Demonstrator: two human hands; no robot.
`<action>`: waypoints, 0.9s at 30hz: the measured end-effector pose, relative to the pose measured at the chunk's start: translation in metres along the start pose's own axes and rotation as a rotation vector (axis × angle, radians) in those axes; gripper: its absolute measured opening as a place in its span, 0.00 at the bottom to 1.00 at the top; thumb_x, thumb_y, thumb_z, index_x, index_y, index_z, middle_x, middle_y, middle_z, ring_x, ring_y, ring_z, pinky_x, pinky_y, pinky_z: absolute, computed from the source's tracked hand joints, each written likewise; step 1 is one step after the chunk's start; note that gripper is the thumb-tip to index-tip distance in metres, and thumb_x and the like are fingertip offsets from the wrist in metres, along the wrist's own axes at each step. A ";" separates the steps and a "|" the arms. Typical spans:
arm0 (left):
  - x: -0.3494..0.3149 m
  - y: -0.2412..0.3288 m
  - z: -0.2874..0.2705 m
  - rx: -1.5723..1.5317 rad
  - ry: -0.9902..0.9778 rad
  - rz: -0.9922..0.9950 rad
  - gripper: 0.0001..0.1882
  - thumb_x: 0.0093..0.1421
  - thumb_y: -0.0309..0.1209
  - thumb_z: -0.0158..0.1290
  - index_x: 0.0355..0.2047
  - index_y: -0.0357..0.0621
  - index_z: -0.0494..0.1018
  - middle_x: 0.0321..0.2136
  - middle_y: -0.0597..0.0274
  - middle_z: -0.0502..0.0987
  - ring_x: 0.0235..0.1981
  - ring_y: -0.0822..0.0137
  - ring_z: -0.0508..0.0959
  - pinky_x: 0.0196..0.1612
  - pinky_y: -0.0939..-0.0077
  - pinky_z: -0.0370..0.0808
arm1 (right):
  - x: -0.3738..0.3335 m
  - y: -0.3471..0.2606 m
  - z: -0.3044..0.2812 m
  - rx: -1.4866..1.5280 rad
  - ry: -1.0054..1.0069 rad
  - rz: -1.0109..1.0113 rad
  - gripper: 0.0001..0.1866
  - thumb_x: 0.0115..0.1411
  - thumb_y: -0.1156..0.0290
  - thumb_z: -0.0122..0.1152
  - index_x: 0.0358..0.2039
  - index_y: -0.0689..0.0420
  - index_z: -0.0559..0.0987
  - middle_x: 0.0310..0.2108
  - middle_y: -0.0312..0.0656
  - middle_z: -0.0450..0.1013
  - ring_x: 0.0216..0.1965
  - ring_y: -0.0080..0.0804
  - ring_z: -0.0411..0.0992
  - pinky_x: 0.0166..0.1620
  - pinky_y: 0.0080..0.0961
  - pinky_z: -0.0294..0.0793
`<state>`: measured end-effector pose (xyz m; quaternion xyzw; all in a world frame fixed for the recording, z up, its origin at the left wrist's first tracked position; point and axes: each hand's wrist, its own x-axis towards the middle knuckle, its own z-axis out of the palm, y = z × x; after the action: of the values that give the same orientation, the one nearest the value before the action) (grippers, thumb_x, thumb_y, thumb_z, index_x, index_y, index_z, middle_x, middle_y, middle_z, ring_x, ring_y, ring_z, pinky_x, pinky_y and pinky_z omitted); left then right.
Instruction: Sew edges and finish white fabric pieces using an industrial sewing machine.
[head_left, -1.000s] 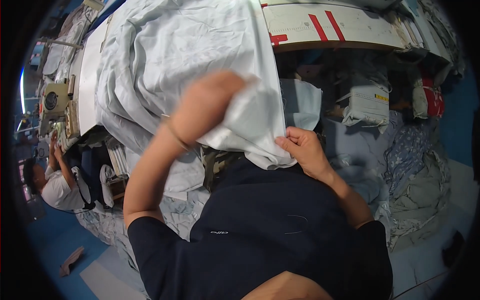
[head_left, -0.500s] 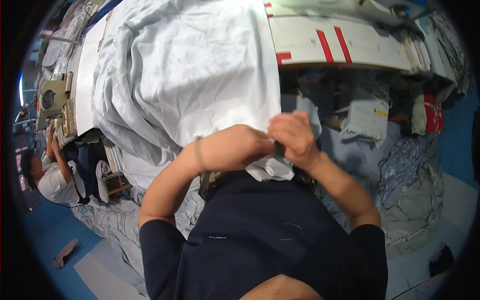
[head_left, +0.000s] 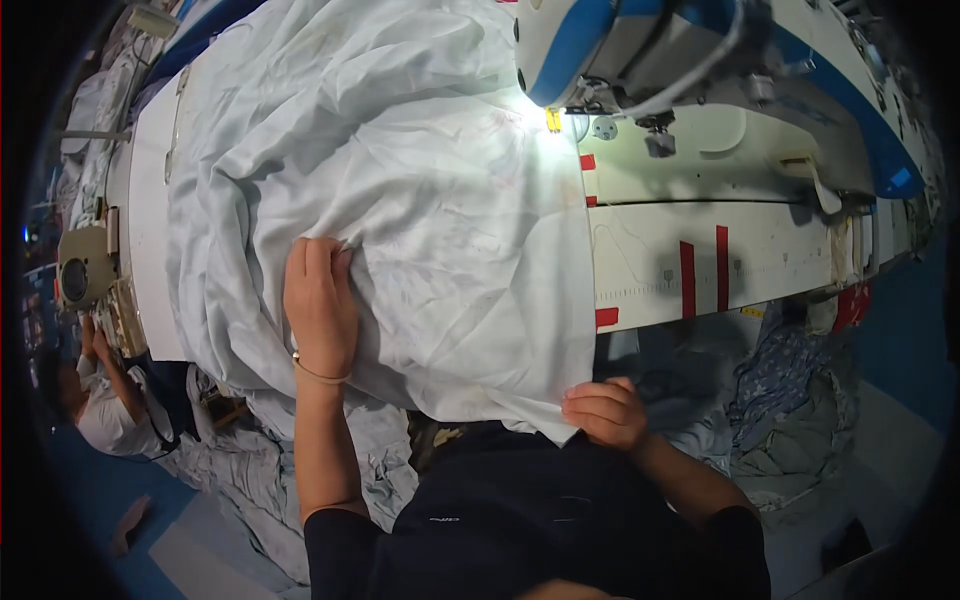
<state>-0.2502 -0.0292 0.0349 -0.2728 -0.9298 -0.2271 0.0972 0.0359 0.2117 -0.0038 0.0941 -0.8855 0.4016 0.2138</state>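
Observation:
A large white cloth (head_left: 460,250) lies rumpled over the sewing table and hangs off its near edge. My left hand (head_left: 322,300) pinches a fold on the left part of the cloth, its fingers pressed together. At the near right corner, my right hand (head_left: 606,412) grips the cloth's edge between thumb and fingers. The cloth's right edge runs fairly straight from that corner up to the lit needle area of a blue and white sewing machine (head_left: 690,70). Whether the far edge lies under the presser foot I cannot tell.
Red tape strips (head_left: 687,280) mark the white tabletop (head_left: 640,240) right of the cloth. Heaped fabric (head_left: 790,420) lies low at the right, more grey fabric (head_left: 240,480) at the left. A person (head_left: 110,400) works at another machine on the far left.
My hands, close together before, are now apart: the left moved up and left onto the cloth, the right down to its corner. The view shifted, bringing the sewing machine into sight.

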 end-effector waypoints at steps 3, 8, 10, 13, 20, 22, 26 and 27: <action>0.034 -0.002 0.005 -0.008 -0.065 0.017 0.06 0.60 0.20 0.56 0.36 0.37 0.69 0.32 0.49 0.71 0.34 0.45 0.73 0.37 0.58 0.70 | 0.019 0.005 -0.006 -0.010 -0.023 0.002 0.06 0.53 0.78 0.66 0.32 0.53 0.82 0.37 0.32 0.81 0.41 0.28 0.81 0.39 0.24 0.69; 0.080 -0.012 0.018 -0.007 -0.052 0.137 0.07 0.60 0.20 0.55 0.37 0.36 0.68 0.35 0.47 0.73 0.36 0.45 0.74 0.38 0.57 0.71 | 0.056 0.012 -0.018 -0.019 -0.064 -0.020 0.09 0.50 0.82 0.64 0.31 0.54 0.82 0.36 0.32 0.81 0.41 0.29 0.80 0.38 0.26 0.70; 0.095 -0.017 0.025 -0.030 -0.018 0.171 0.07 0.60 0.20 0.55 0.38 0.36 0.69 0.35 0.47 0.74 0.37 0.45 0.75 0.39 0.56 0.71 | 0.070 0.016 -0.022 -0.028 -0.074 -0.023 0.09 0.49 0.82 0.64 0.31 0.55 0.82 0.36 0.32 0.81 0.41 0.29 0.80 0.38 0.26 0.70; 0.116 -0.024 0.035 0.007 0.037 0.228 0.07 0.60 0.20 0.55 0.37 0.37 0.69 0.35 0.47 0.75 0.37 0.45 0.76 0.39 0.57 0.72 | 0.091 0.026 -0.026 -0.040 -0.108 -0.039 0.08 0.46 0.82 0.63 0.28 0.56 0.82 0.35 0.33 0.80 0.40 0.30 0.80 0.39 0.28 0.70; 0.157 -0.046 0.057 0.032 0.107 0.305 0.06 0.61 0.22 0.55 0.38 0.38 0.70 0.35 0.47 0.77 0.38 0.43 0.78 0.39 0.54 0.74 | 0.129 0.048 -0.033 -0.098 -0.170 -0.049 0.10 0.45 0.83 0.60 0.29 0.58 0.81 0.35 0.36 0.80 0.40 0.33 0.80 0.39 0.29 0.71; 0.169 -0.054 0.063 0.053 0.120 0.315 0.06 0.61 0.23 0.55 0.38 0.38 0.70 0.36 0.47 0.77 0.39 0.43 0.78 0.40 0.54 0.75 | 0.140 0.054 -0.033 -0.117 -0.150 -0.076 0.10 0.45 0.84 0.60 0.29 0.58 0.81 0.34 0.36 0.80 0.40 0.33 0.80 0.39 0.29 0.71; 0.193 -0.063 0.072 0.088 0.143 0.301 0.06 0.62 0.25 0.55 0.38 0.38 0.70 0.36 0.47 0.78 0.39 0.43 0.78 0.41 0.54 0.75 | 0.163 0.069 -0.029 -0.172 -0.087 -0.141 0.10 0.44 0.86 0.60 0.27 0.59 0.81 0.34 0.37 0.80 0.40 0.33 0.80 0.40 0.28 0.71; 0.200 -0.066 0.074 0.085 0.156 0.312 0.06 0.62 0.25 0.55 0.38 0.38 0.70 0.36 0.47 0.78 0.39 0.43 0.78 0.41 0.54 0.75 | 0.168 0.073 -0.028 -0.164 -0.050 -0.166 0.10 0.44 0.86 0.59 0.27 0.58 0.81 0.34 0.37 0.80 0.40 0.32 0.80 0.40 0.28 0.70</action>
<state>-0.4568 0.0496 0.0063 -0.3910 -0.8746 -0.1900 0.2147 -0.1302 0.2815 0.0402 0.1595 -0.9096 0.3061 0.2311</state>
